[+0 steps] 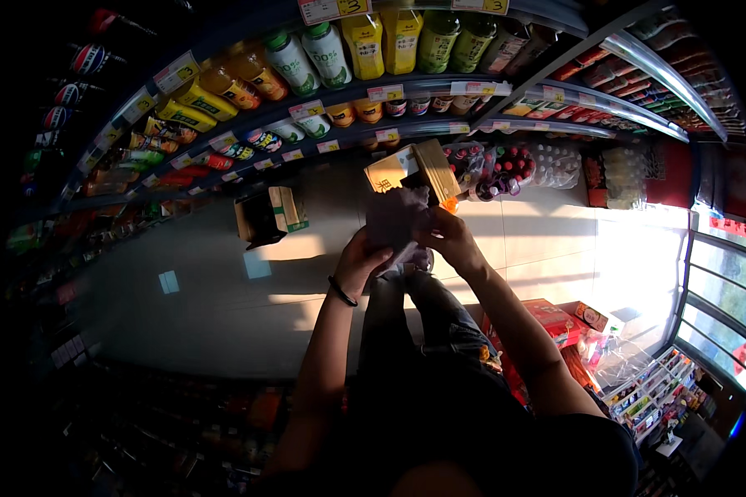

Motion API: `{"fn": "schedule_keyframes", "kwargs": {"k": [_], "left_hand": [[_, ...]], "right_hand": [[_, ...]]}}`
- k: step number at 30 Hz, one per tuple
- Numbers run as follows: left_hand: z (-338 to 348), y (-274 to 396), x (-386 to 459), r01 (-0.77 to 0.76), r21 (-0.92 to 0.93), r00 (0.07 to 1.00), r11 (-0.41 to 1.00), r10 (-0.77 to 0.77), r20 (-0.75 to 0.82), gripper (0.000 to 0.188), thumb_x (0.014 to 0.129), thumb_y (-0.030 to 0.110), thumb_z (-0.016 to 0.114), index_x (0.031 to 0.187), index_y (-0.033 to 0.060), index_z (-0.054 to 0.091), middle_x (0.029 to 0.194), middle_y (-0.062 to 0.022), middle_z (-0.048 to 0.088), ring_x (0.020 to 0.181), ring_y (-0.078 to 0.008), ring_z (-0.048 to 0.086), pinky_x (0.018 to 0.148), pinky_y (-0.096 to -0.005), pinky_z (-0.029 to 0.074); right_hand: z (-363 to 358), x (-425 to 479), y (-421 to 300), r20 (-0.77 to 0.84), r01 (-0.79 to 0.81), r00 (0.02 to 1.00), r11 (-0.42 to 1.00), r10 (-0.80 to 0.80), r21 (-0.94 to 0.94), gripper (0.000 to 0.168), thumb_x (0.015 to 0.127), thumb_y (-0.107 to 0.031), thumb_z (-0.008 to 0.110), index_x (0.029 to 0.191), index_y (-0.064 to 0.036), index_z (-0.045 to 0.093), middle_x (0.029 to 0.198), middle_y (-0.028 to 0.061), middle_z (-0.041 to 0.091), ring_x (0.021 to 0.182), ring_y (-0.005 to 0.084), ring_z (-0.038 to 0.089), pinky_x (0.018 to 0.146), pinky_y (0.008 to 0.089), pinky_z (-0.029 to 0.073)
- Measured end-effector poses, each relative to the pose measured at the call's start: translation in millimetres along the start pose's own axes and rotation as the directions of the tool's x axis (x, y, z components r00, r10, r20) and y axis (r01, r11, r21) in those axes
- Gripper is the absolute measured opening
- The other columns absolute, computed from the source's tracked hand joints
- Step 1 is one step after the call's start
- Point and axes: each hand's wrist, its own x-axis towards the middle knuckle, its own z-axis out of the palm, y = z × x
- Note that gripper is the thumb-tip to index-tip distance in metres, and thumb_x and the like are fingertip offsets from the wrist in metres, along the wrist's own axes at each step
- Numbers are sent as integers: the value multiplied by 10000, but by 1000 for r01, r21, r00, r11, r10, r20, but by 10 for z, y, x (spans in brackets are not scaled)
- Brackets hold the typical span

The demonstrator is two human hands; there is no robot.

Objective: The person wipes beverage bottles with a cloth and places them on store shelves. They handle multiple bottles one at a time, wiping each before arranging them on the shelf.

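Observation:
A crumpled grey-purple cloth [395,217] is held up between my two hands, above my legs and the tiled floor. My left hand [362,258] grips its lower left edge, thumb on top, with a black band on the wrist. My right hand [451,236] pinches the cloth's right side between thumb and fingers. Just beyond the cloth stands an open cardboard box [438,171], partly hidden by it, and an orange-coloured item [450,205] shows at the box's near edge.
Shelves of drink bottles [367,46] curve across the front. Another open carton [280,211] sits on the floor at left. Wrapped bottle packs [513,168] line the shelf's foot at right. Red boxes [550,320] stand near my right arm, with a small display rack [649,391] behind them.

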Motion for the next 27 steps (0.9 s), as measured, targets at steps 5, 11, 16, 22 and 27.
{"fn": "schedule_keyframes", "kwargs": {"k": [5, 11, 16, 22, 27], "left_hand": [[-685, -462, 405, -49, 159, 980, 986, 78, -181, 640, 845, 4, 775, 1379, 27, 422, 1215, -113, 658, 1115, -211, 657, 993, -357, 525], [-1060, -704, 825, -139, 891, 928, 433, 371, -35, 472, 778, 3, 774, 1214, 89, 615, 1024, -132, 642, 967, -265, 655, 869, -363, 550], [-1240, -1019, 1302, -266, 936, 870, 229, 476, 130, 208, 747, 46, 803, 941, 49, 729, 1216, -166, 599, 1046, -339, 637, 860, -409, 548], [-1498, -984, 1568, -31, 339, 948, 940, -80, 308, 286, 923, 96, 741, 1170, -10, 647, 1107, -73, 711, 1025, -142, 667, 901, -312, 544], [-1520, -1745, 2056, 124, -629, 903, 767, 175, 392, 382, 1013, 263, 628, 1300, 17, 571, 1261, -148, 636, 1196, -259, 615, 1014, -399, 528]], "right_hand": [[202, 424, 435, -181, -24, 983, 995, 5, -100, 557, 875, -10, 759, 1367, -53, 500, 1108, 131, 708, 1036, 175, 682, 900, 325, 553], [344, 767, 763, -11, 139, 986, 868, -164, -477, 634, 774, 44, 753, 1356, -86, 538, 1077, 163, 701, 1102, 297, 681, 926, 404, 543], [80, 1135, 1226, 194, 318, 946, 621, -261, -717, 186, 794, -79, 768, 978, -84, 738, 1167, 94, 589, 1196, 327, 515, 1011, 423, 436], [-400, 1212, 1165, 313, 301, 937, 815, -156, -496, 174, 881, -149, 759, 996, -30, 707, 1040, 117, 679, 1010, 237, 648, 835, 348, 512], [-450, 1414, 1438, 286, 230, 943, 955, -170, -189, 218, 964, -213, 716, 1044, -14, 679, 826, 92, 681, 755, 170, 650, 702, 323, 521]]}}
